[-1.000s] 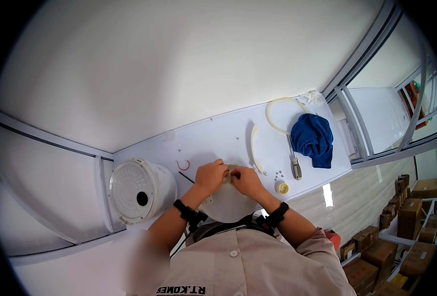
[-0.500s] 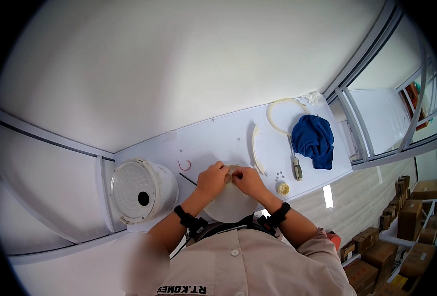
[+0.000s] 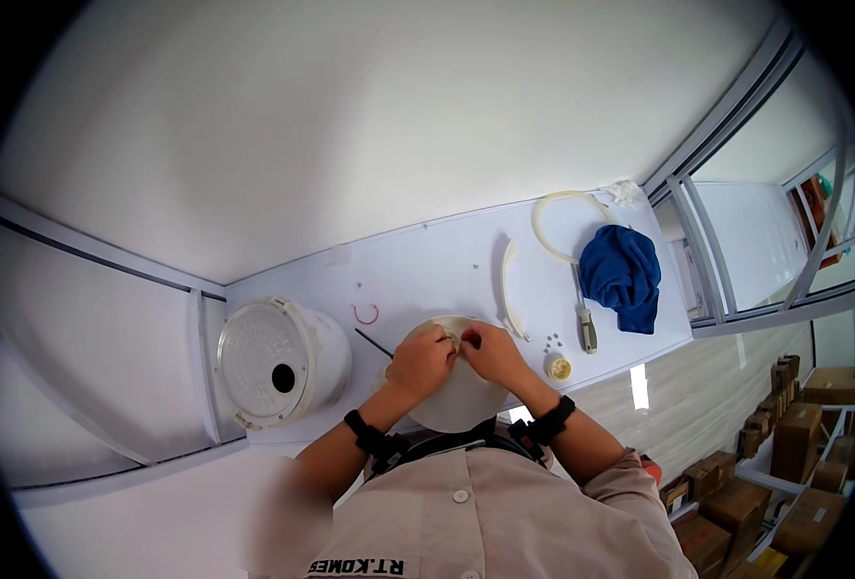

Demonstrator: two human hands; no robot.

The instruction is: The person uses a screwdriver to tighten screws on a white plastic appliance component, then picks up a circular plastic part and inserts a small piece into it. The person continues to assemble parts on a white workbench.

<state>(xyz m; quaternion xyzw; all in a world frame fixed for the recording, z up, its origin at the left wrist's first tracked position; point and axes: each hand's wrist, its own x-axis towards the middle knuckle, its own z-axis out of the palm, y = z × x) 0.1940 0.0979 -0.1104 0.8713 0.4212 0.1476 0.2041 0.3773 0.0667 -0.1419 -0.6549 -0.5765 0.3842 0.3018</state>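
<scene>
A pale, round, dish-like part (image 3: 454, 403) lies close against my body at the table's near edge. Over its far side, my left hand (image 3: 421, 361) and my right hand (image 3: 490, 355) meet with curled, pinched fingers. Whatever sits between the fingertips is too small and covered to name. A thin dark rod (image 3: 374, 341) pokes out beyond my left hand. Farther left is a small red open ring (image 3: 366, 316). To the right of my right hand are a small tub with yellowish contents (image 3: 558, 368) and several small grey pieces (image 3: 554, 342).
A white drum (image 3: 323, 362) with a dark round hole in its end lies at the left. On the right are a curved cream strip (image 3: 510, 289), a cream hoop (image 3: 539, 232), a blue cloth (image 3: 620, 277) and a screwdriver (image 3: 588, 333). Cardboard boxes (image 3: 796, 429) stand beyond the table.
The view has shifted slightly, moving the table things a little to the right in it. My left hand sits slightly lower and more turned over the round part; both hands keep their pinch.
</scene>
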